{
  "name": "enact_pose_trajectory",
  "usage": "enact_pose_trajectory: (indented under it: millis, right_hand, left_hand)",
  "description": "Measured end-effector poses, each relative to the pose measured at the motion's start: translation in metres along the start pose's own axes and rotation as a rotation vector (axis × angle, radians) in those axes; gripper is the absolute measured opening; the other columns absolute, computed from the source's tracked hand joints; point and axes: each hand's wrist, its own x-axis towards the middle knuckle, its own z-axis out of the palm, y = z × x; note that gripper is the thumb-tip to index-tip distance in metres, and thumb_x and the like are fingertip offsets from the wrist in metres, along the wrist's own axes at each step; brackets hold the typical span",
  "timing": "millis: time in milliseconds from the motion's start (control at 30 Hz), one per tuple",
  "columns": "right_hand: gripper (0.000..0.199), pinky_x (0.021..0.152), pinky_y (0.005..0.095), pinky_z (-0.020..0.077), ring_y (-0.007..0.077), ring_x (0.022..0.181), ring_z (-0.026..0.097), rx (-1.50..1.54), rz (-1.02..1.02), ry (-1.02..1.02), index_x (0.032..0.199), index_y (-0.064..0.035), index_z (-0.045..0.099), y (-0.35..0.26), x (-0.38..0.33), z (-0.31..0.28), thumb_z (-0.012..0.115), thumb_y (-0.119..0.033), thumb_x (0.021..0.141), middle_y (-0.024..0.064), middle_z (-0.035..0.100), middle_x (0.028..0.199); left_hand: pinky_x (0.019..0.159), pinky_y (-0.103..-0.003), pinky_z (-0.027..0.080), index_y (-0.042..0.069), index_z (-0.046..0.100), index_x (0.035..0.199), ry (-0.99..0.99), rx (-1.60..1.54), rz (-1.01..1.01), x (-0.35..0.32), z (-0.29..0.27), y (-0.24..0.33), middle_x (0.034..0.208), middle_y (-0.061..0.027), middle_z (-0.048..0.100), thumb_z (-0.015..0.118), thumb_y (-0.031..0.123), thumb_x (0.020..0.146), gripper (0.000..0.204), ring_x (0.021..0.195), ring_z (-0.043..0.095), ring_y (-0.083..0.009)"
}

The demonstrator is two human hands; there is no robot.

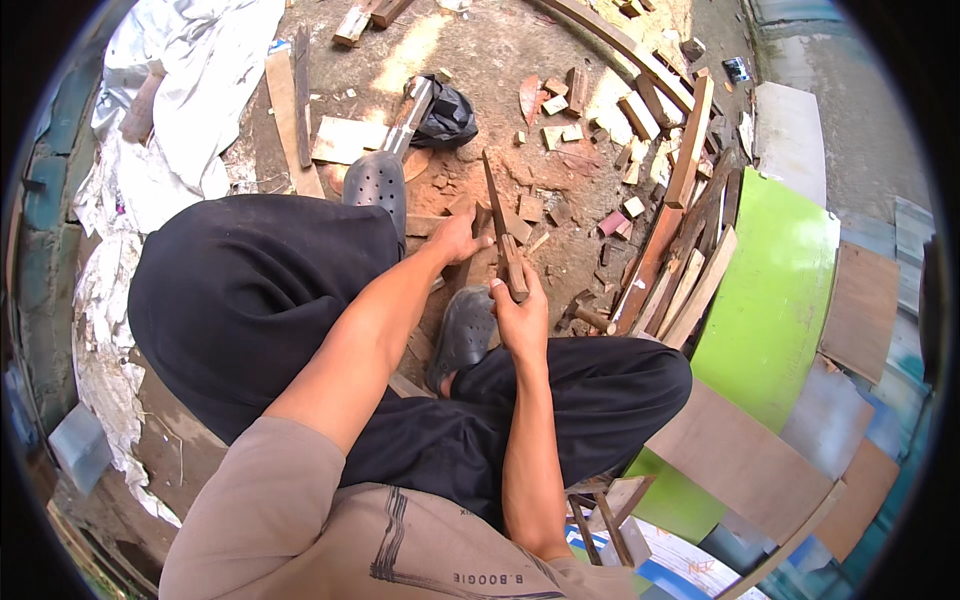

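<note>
My right hand [520, 308] is closed round the wooden handle of a long, narrow, dark tapering blade [496, 197]. Its tip points away from me; whether the edge has teeth is too small to tell. My left hand [457, 238] grips a piece of wood [462, 268] low between my feet, just left of the blade. The fingers hide part of that wood. Close by lie a short wooden offcut [530, 208] and a flat strip of wood [425, 224]. A dark clog [463, 335] is on my right foot, and another clog [375, 188] on my left.
A hammer [585, 313] lies right of my hands. Long wooden strips [690, 250] are piled beyond it, beside a green panel [775, 290]. Several small offcuts [560, 105] litter the ground ahead. A black plastic bag [445, 115] and white sheeting [180, 90] are at the far left.
</note>
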Motion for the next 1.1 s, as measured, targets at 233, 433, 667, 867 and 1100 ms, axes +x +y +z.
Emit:
enact_pose_trajectory:
  millis: [233, 433, 667, 867, 1100]
  right_hand:
    - [0.051, 0.079, 0.0344, 0.0547, 0.0229, 0.089, 0.068, -0.018, -0.076, 0.039, 0.144, -0.0042, 0.053, -0.005, -0.007, 0.011, 0.065, -0.017, 0.096, 0.0171, 0.071, 0.105]
    - [0.049, 0.097, 0.0363, 0.0509, 0.0276, 0.114, 0.068, 0.013, -0.166, 0.094, 0.143, -0.0063, 0.056, -0.022, -0.002, 0.014, 0.063, -0.017, 0.096, 0.0218, 0.068, 0.125]
    - [0.050, 0.096, 0.0411, 0.0514, 0.0401, 0.115, 0.065, 0.069, -0.135, 0.118, 0.143, -0.0059, 0.055, -0.024, -0.003, 0.018, 0.062, -0.015, 0.094, 0.0276, 0.066, 0.124]
    - [0.048, 0.104, 0.0379, 0.0471, 0.0349, 0.124, 0.063, 0.161, -0.091, 0.114, 0.141, -0.0030, 0.057, -0.027, -0.003, 0.013, 0.062, -0.013, 0.094, 0.0240, 0.066, 0.130]
    - [0.046, 0.106, 0.0365, 0.0460, 0.0323, 0.127, 0.061, 0.118, -0.071, 0.135, 0.138, -0.0025, 0.060, -0.024, 0.017, 0.000, 0.063, -0.012, 0.093, 0.0229, 0.065, 0.132]
  left_hand:
    - [0.103, -0.049, 0.046, -0.009, 0.038, 0.146, -0.044, 0.036, 0.016, -0.010, -0.011, 0.005, 0.130, -0.0323, 0.060, 0.070, 0.047, 0.089, 0.086, 0.124, 0.056, -0.0439]
    - [0.103, -0.050, 0.045, 0.004, 0.051, 0.143, 0.316, -0.206, 0.051, -0.020, -0.007, 0.011, 0.140, -0.0230, 0.057, 0.069, 0.038, 0.090, 0.066, 0.126, 0.055, -0.0407]
    - [0.094, -0.049, 0.052, 0.020, 0.073, 0.123, 0.119, 0.127, -0.062, 0.008, -0.051, 0.025, 0.113, -0.0190, 0.073, 0.064, 0.036, 0.091, 0.036, 0.106, 0.069, -0.0391]
    - [0.095, -0.046, 0.052, 0.021, 0.076, 0.118, 0.000, 0.241, -0.018, 0.020, -0.067, 0.029, 0.111, -0.0179, 0.074, 0.069, 0.036, 0.088, 0.035, 0.106, 0.069, -0.0367]
    - [0.093, -0.044, 0.053, 0.023, 0.079, 0.110, 0.005, 0.165, -0.047, 0.019, -0.069, 0.037, 0.105, -0.0124, 0.076, 0.077, 0.035, 0.081, 0.032, 0.105, 0.070, -0.0320]
